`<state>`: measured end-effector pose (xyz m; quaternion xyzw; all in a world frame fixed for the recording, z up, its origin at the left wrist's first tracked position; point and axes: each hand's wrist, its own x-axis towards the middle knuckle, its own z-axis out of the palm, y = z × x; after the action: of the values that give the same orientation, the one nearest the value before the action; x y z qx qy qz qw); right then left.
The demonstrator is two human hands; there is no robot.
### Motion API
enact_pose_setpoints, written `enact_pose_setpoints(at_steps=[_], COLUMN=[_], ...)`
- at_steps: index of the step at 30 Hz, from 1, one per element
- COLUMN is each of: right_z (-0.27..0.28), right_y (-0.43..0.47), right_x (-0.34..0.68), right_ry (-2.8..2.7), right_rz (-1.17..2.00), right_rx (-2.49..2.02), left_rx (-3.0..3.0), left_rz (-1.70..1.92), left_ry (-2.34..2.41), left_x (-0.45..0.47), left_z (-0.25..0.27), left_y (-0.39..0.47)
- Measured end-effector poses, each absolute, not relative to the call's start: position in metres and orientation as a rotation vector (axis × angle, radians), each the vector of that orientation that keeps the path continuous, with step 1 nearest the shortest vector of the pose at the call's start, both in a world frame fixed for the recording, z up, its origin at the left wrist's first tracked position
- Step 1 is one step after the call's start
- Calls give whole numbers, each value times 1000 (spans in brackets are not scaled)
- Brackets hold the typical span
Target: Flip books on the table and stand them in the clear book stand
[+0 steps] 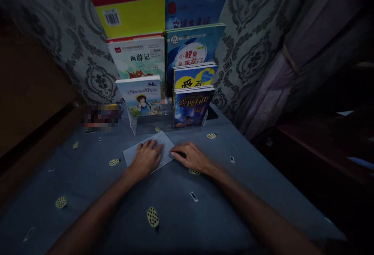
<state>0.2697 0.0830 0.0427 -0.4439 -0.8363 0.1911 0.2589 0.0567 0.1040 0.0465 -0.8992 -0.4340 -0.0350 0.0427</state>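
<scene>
A thin, plain pale-blue booklet [168,142] lies flat and at an angle on the blue table cover, in front of the book stand. Across its middle rests my left hand [147,155], palm down with the fingers stretched out over the surface. My right hand [189,155] is at the booklet's right corner, thumb and fingertips pinched together on its edge. Both hands hide parts of the booklet, and no print can be made out on it.
A clear tiered stand [133,124] holds several upright books, among them a white one [143,95] and a dark blue one [191,107]. A blurred-out item [102,118] lies at the back left. The table cover [117,208] has a pineapple print. A tied curtain [269,87] hangs at right.
</scene>
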Motion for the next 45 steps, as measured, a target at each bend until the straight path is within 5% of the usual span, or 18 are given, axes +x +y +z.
enact_pose_setpoints(at_steps=[16, 25, 45], right_z=[30, 8, 5], right_y=[116, 117, 89], right_x=[273, 277, 275], right_ry=[-2335, -2274, -2414], right_rz=[331, 363, 483], right_rx=[-1305, -1229, -1359], left_rx=[-2588, -3183, -3162], left_rz=[221, 29, -66], left_ry=[-1553, -773, -754], left_x=[45, 48, 45], left_z=[78, 70, 57], left_y=[105, 64, 56])
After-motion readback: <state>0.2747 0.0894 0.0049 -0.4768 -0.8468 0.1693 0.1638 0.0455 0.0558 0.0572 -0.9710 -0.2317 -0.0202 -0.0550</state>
